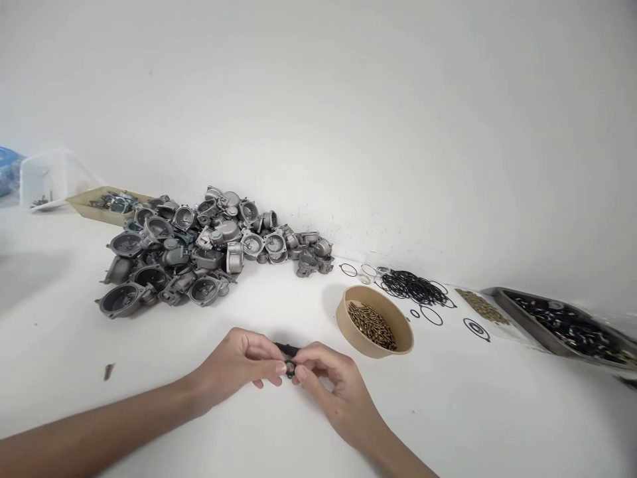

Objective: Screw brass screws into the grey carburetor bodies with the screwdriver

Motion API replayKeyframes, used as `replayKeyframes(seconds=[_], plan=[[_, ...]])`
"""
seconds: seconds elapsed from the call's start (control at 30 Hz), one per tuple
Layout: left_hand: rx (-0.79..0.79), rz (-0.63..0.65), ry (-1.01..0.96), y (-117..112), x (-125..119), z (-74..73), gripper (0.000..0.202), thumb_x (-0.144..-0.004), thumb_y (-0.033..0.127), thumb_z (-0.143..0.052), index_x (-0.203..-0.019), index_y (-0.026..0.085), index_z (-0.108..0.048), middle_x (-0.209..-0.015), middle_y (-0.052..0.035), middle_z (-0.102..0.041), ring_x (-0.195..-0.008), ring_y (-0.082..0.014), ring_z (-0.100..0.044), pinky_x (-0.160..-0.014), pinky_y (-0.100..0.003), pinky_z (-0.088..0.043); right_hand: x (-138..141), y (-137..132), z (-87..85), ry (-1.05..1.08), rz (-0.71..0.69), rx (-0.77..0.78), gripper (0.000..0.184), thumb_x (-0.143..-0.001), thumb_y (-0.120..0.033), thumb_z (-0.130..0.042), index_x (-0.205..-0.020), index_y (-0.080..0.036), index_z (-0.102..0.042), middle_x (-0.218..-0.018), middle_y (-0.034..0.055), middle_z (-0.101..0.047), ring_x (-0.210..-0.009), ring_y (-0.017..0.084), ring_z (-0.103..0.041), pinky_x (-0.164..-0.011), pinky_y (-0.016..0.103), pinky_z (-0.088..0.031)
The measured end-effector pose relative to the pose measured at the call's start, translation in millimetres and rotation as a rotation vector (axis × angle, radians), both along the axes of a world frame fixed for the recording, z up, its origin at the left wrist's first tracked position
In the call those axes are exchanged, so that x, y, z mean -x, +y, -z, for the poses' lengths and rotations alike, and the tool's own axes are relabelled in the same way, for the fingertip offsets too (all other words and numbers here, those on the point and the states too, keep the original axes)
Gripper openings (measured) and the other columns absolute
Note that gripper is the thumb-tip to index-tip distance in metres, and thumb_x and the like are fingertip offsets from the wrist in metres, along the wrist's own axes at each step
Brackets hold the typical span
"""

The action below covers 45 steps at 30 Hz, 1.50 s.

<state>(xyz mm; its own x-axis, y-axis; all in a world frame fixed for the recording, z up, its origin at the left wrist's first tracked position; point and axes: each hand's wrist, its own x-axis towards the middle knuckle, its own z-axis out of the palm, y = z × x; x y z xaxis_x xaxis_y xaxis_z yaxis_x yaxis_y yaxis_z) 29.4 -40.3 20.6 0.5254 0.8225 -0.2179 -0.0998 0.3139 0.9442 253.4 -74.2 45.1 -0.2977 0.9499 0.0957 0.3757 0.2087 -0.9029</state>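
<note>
1. I see my left hand (239, 362) and right hand (331, 385) meeting at lower centre, fingertips pinched together on a small black part (288, 358).
2. Bare white desk (74, 345) lies open at lower left.
3. The brown bowl (374, 324) sits just right of the hands, near the desk's far edge.

Both bare forearms come in low from the near edge and angle toward each other, the left arm stretched long from the far left, the right one shorter and steeper. The left hand (239, 362) lies knuckles up, fingers curled, thumb and forefinger pinched. The right hand (331, 385) meets it fingertip to fingertip (the tips all but touching), wrist slightly bent.
</note>
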Motion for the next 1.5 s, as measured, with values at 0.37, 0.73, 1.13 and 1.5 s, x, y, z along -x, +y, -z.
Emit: replayKeyframes(seconds=[0.37, 0.73, 1.13, 1.5], plan=[[-0.046, -0.026, -0.046, 0.4, -1.3, 9.4, 0.039, -0.075, 0.043, -0.093, -0.099, 0.018, -0.076, -0.079, -0.005, -0.083, -0.076, -0.0207, -0.074, -0.064, -0.028, -0.048, 2.5, -0.2, -5.8, 0.077, -0.052, 0.148, 0.038, -0.098, -0.054, -0.067, -0.089, -0.018, -0.071, -0.079, 0.0057, -0.072, -0.074, 0.018, -0.066, -0.071, 0.031, -0.052], [-0.073, -0.018, -0.001, 0.5, -0.3, 9.1, 0.042, -0.078, 0.046, -0.091, -0.103, 0.017, -0.074, -0.082, -0.0064, -0.084, -0.081, -0.0228, -0.077, -0.065, -0.027, -0.051, 0.5, -0.7, -10.4, 0.045, -0.045, 0.192, 0.043, -0.096, -0.057, -0.069, -0.085, -0.016, -0.072, -0.077, 0.0057, -0.071, -0.068, 0.017, -0.067, -0.066, 0.028, -0.052], [-0.038, -0.044, -0.008, 4.9, -0.5, 3.2, 0.059, -0.086, 0.075, -0.07, -0.104, 0.018, -0.069, -0.086, -0.0061, -0.079, -0.071, -0.0203, -0.077, -0.059, -0.026, -0.053, -29.0, 20.6, -22.1, 0.033, 0.185, 0.099, 0.045, -0.091, -0.061, -0.075, -0.084, -0.017, -0.073, -0.06, 0.0014, -0.066, -0.051, 0.014, -0.062, -0.051, 0.025, -0.048], [-0.194, 0.038, 0.109, 2.4, 6.3, 9.9, 0.033, -0.097, 0.051, -0.063, -0.105, 0.019, -0.068, -0.084, -0.0038, -0.077, -0.071, -0.0181, -0.072, -0.062, -0.027, -0.052, -160.1, 53.8, -70.0, -0.036, 0.755, -0.176, 0.051, -0.074, -0.066, -0.082, -0.094, -0.019, -0.075, -0.073, 0.0046, -0.07, -0.059, 0.016, -0.062, -0.052, 0.027, -0.052]])
